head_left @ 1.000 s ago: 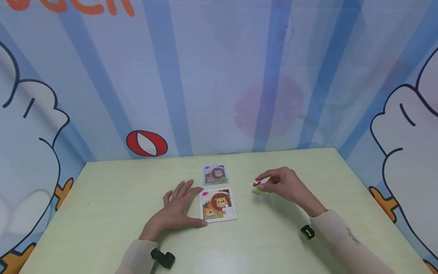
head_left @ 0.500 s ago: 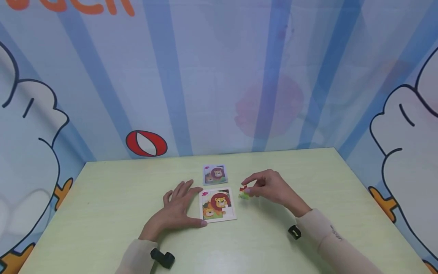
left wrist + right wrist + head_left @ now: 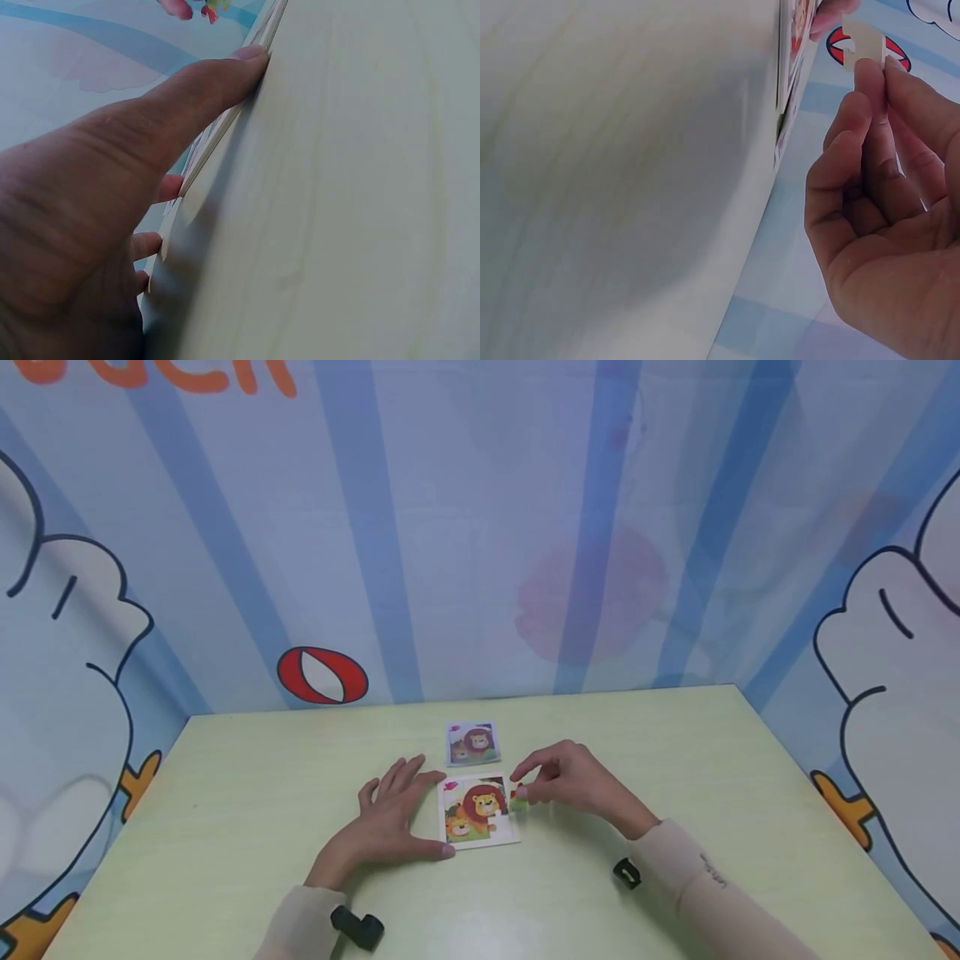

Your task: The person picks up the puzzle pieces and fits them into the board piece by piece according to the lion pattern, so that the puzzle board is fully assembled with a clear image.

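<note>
A small lion jigsaw puzzle [image 3: 504, 834] in a white-edged tray lies on the table, its lower right corner bare white. My left hand [image 3: 390, 827] spreads along its left side, thumb at the near left corner and index finger at the far left corner. In the left wrist view the thumb [image 3: 217, 82] presses the tray's edge. Between thumb and fingertips, my right hand [image 3: 573, 781] pinches a red and green puzzle piece [image 3: 520, 800] just off the tray's right edge. The piece's pale back [image 3: 868, 43] faces the right wrist camera.
Behind the tray lies a smaller picture card [image 3: 472, 745] with the same lion scene. The pale table [image 3: 285, 777] ends at a blue striped cloth backdrop [image 3: 480, 527]. Black wrist straps [image 3: 358, 928] hang at both sleeves.
My right hand has carried the puzzle piece leftward, from well right of the tray to its right edge. The left hand and the tray have stayed put.
</note>
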`<control>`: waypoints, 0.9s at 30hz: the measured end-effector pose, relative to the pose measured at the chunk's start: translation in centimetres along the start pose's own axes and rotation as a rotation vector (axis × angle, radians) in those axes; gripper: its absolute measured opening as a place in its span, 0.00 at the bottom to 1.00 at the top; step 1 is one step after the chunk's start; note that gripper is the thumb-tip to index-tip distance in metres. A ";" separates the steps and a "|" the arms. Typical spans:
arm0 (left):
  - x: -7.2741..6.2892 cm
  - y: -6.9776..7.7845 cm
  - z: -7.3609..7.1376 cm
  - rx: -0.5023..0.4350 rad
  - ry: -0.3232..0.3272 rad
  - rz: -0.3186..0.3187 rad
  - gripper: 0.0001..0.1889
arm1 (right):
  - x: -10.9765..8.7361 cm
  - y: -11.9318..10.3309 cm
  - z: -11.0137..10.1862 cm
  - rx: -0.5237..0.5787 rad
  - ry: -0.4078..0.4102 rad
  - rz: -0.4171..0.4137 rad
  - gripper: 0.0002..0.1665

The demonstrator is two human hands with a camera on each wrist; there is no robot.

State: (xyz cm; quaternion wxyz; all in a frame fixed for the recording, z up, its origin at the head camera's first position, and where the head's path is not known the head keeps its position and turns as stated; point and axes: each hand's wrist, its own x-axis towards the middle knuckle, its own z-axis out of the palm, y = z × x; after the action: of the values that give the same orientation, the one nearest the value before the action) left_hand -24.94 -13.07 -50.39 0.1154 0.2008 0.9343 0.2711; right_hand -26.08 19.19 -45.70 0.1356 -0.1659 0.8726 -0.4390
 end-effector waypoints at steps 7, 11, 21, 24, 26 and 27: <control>0.0 -0.2 0.2 0.002 -0.006 -0.006 0.56 | 0.3 0.2 1.1 -0.003 -0.037 0.000 0.14; 0.0 -0.2 0.2 0.003 -0.008 -0.012 0.55 | 0.4 0.1 1.5 -0.015 -0.049 0.013 0.13; 0.0 -0.1 0.2 0.000 -0.009 -0.016 0.56 | 0.8 0.0 2.5 -0.006 -0.083 0.019 0.06; 0.1 -0.1 0.1 0.000 -0.001 -0.017 0.56 | 1.1 -0.2 2.8 -0.014 -0.096 0.028 0.05; 0.1 -0.1 0.1 -0.002 0.001 -0.018 0.56 | 1.2 -0.3 3.0 -0.030 -0.098 0.037 0.04; 0.1 -0.1 0.1 -0.002 0.002 -0.017 0.56 | 1.2 -0.3 3.1 -0.036 -0.099 0.040 0.04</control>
State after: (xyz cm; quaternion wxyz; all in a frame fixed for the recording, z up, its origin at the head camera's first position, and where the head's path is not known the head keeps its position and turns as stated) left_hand -25.05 -13.05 -50.48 0.1171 0.1923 0.9358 0.2714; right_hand -25.99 16.29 -47.33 0.1845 -0.1724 0.8757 -0.4115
